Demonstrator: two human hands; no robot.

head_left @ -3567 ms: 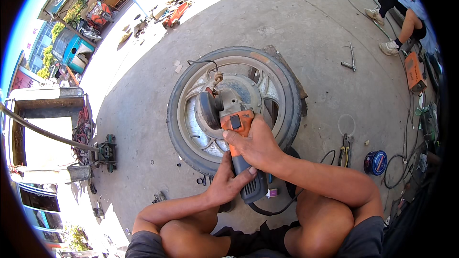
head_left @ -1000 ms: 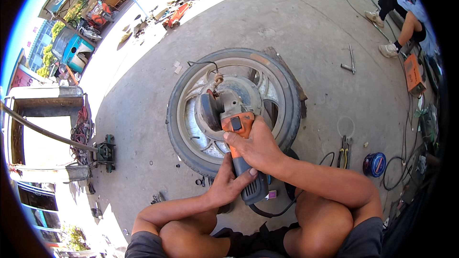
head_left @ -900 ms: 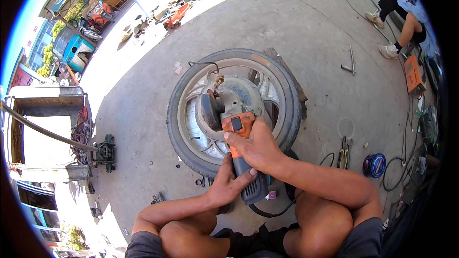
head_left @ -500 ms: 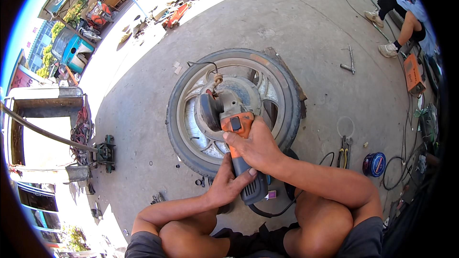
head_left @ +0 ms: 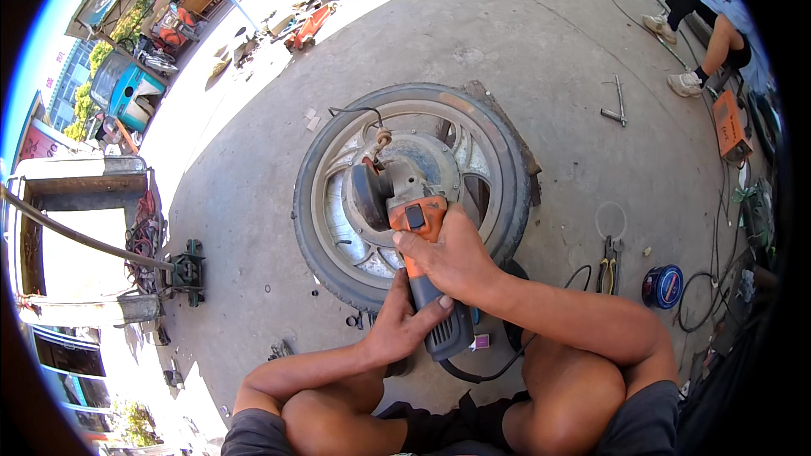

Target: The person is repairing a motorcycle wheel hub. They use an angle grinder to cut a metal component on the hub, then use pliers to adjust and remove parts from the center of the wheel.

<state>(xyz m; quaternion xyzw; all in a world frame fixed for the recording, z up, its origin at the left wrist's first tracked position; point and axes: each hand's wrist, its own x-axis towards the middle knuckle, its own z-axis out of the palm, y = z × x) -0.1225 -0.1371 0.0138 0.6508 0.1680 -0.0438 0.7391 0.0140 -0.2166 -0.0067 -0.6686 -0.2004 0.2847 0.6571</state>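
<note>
My right hand [head_left: 454,255] grips the orange neck of an angle grinder [head_left: 419,215], thumb across it just below the black switch. My left hand [head_left: 403,325] is closed around the grey lower body. The grinder's dark wheel and guard [head_left: 370,194] are over the hub of a spoked wheel [head_left: 507,131] lying flat, against or very near the rusty axle end [head_left: 380,139], from which a black wire runs. Contact there is hard to make out. The wheel rests on something wooden [head_left: 530,169], and the grinder's cord [head_left: 481,376] trails toward my right leg.
A seated person's legs [head_left: 718,46], an orange machine [head_left: 731,127] and cables are at right. Pliers [head_left: 608,262], a round tin [head_left: 662,285] and a T-handle tool [head_left: 614,116] lie on the concrete floor [head_left: 557,51]. A metal cart [head_left: 84,165] stands left, a teal vehicle [head_left: 131,93] upper left.
</note>
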